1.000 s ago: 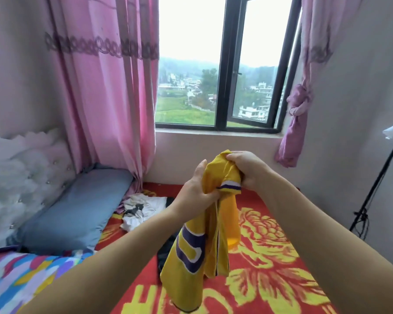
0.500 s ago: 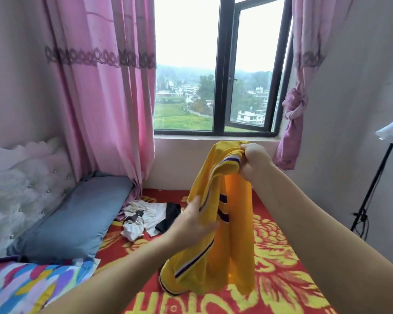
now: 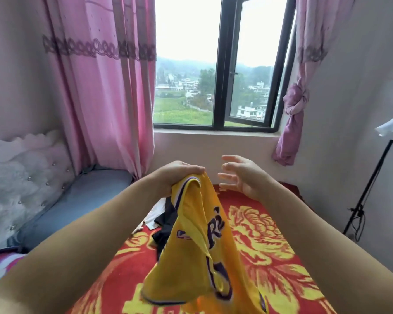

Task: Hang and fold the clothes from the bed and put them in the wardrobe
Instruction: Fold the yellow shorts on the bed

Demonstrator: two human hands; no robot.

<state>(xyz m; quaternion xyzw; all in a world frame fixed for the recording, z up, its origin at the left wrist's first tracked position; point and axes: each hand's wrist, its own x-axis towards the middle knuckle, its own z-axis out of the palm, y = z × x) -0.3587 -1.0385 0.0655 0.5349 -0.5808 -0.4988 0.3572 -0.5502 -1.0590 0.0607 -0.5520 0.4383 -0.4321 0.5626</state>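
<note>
The task looks to be at an early stage: no wardrobe or hanger is in view, and some clothes (image 3: 162,219) lie in a heap on the bed (image 3: 270,241). The left hand (image 3: 176,175) grips the yellow jersey (image 3: 197,252) by its top edge, so it hangs below the hand over the bed. The right hand (image 3: 243,175) is empty, fingers spread, just beside the jersey and not touching it.
</note>
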